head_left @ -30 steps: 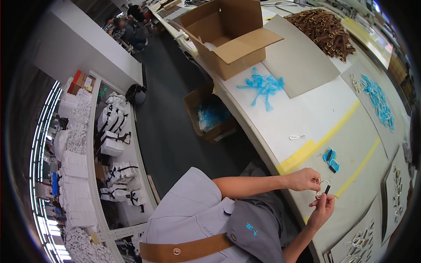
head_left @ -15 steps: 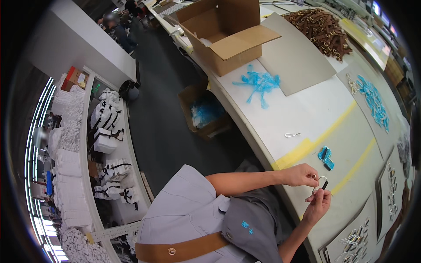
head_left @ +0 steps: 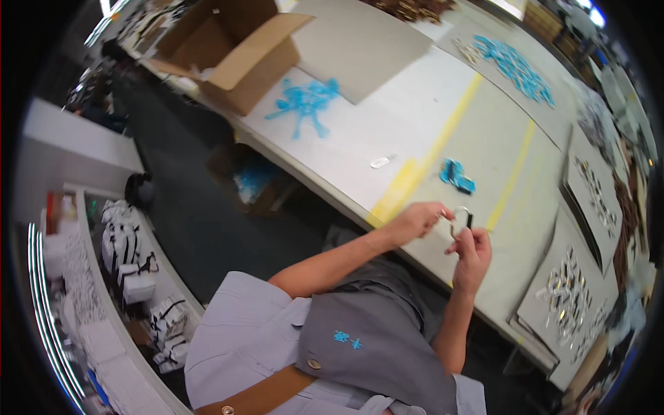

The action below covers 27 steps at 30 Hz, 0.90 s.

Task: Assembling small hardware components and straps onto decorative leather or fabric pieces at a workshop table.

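Over the near edge of the table, my two hands meet at a silver metal hook (head_left: 461,209) with a black part along one side. My right hand (head_left: 473,254) pinches the hook's lower end between thumb and fingers. My left hand (head_left: 417,223) is closed at the fingertips on a small gold-coloured metal piece beside the hook; its exact shape is blurred. Just beyond lie turquoise-wrapped pieces with black parts (head_left: 457,176). Farther left rests a loose silver hook (head_left: 382,161).
An open cardboard box (head_left: 256,66) and crumpled turquoise film (head_left: 304,104) occupy the table's far left. Turquoise-wrapped pieces (head_left: 513,69) are heaped at the far right. Boards with metal hooks (head_left: 568,297) lie to the right. A shelf of white bundles (head_left: 128,256) stands left.
My view has turned, so the table and both hands appear farther left and higher. The hook stays between my hands, with a similar grip.
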Motion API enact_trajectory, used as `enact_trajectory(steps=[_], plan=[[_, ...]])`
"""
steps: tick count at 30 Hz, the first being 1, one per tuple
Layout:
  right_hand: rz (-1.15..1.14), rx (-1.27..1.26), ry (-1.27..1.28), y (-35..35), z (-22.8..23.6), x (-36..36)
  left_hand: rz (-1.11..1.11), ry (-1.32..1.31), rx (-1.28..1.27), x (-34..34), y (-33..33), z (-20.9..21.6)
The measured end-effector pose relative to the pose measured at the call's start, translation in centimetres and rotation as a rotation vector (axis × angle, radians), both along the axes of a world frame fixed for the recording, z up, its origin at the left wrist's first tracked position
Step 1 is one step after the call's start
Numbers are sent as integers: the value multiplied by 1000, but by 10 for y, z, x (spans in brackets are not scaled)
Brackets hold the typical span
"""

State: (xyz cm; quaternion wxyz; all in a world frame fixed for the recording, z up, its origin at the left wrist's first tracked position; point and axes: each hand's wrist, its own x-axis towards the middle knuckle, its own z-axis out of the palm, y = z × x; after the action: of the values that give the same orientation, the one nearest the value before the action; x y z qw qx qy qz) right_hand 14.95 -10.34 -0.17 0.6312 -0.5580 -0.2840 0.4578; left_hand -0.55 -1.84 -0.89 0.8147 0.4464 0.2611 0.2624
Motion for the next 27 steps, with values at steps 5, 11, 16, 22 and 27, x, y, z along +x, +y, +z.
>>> enact_trajectory(steps=[5, 11, 16, 22, 27], plan=[[13, 24, 129, 0, 14, 2, 53, 79, 36, -5, 2, 15], [-12, -2, 140, -6, 10, 5, 39, 94, 84, 10, -7, 9], [-19, -12, 117, -6, 4, 6, 6, 127, 117, 13, -11, 13], [2, 1, 105, 0, -1, 2, -129, 202, 183, 14, -11, 3], [43, 14, 110, -1, -5, 0, 94, 142, 168, 11, -6, 2]])
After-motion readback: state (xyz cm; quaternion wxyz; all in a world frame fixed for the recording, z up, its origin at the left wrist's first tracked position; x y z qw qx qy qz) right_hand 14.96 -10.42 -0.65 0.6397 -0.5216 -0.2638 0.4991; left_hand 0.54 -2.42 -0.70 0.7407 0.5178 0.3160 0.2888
